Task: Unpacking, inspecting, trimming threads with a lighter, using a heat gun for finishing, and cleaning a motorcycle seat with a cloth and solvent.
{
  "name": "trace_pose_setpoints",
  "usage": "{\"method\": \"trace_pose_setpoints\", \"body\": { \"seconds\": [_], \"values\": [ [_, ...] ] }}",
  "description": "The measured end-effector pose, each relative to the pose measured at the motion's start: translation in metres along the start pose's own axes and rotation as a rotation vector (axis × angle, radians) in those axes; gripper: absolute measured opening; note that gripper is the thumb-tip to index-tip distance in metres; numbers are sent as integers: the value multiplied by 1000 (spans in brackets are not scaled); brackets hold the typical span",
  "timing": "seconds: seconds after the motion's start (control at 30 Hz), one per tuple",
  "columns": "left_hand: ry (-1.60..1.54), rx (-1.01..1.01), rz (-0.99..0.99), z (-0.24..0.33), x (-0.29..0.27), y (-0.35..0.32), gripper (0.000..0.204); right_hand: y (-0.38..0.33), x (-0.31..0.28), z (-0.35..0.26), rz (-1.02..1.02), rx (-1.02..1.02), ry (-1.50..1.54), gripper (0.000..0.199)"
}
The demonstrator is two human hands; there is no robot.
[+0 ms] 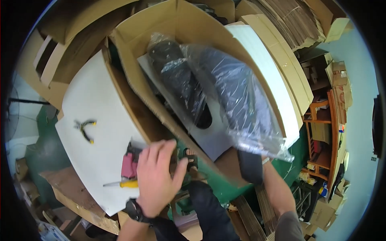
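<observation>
Green floor (pixel 227 188) shows under a crowded room of cardboard, with a pale blue wall (pixel 364 68) along the right side. Above the white table's near right edge, the left hand (pixel 157 172) is loosely open, back upward, its fingers slightly bent and its thumb apart; the fingertips are blurred, and whether they touch anything cannot be told. A dark watch (pixel 134 209) circles that wrist. The right forearm (pixel 277 188) reaches up toward the wrapped parts, but the right hand is hidden behind a black slab (pixel 250 166) and the plastic, so its grip cannot be made out.

Just beside the left hand, and partly covered by it, lie a red tool (pixel 128 165) and a screwdriver (pixel 129 184) with a yellow handle. Farther off on the smooth table (pixel 92 104) rest pliers (pixel 84 129), handles spread, dark with yellow tips.

Two dark wrapped parts, a narrow one (pixel 173 68) and a broader one (pixel 237 88), lie slantwise at the open box (pixel 146 26); clear, creased, glossy film blurs their outlines. Beneath them a flat grey panel (pixel 217 142) shows a dark rounded opening, partly covered. Beyond the box stand a white sheet (pixel 261 54), stacked flat cardboard (pixel 287 18) with ridged edges, and a reddish wooden shelf (pixel 331 120).
</observation>
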State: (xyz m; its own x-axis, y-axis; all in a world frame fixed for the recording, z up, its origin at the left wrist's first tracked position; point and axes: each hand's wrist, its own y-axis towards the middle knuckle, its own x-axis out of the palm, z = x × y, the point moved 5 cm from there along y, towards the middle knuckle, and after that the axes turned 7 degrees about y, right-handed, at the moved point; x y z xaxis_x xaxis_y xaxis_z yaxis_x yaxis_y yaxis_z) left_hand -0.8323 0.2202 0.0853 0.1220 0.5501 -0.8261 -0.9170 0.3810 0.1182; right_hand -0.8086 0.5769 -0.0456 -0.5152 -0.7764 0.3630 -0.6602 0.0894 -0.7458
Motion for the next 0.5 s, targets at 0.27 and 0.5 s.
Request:
{"method": "trace_pose_setpoints", "body": {
  "seconds": [0.27,0.5],
  "values": [
    [253,-65,-106,-76,185,236,36,46,-100,122,76,86,242,60],
    [464,-556,-261,-139,296,312,61,84,-133,163,106,12,47,60]
  ]
}}
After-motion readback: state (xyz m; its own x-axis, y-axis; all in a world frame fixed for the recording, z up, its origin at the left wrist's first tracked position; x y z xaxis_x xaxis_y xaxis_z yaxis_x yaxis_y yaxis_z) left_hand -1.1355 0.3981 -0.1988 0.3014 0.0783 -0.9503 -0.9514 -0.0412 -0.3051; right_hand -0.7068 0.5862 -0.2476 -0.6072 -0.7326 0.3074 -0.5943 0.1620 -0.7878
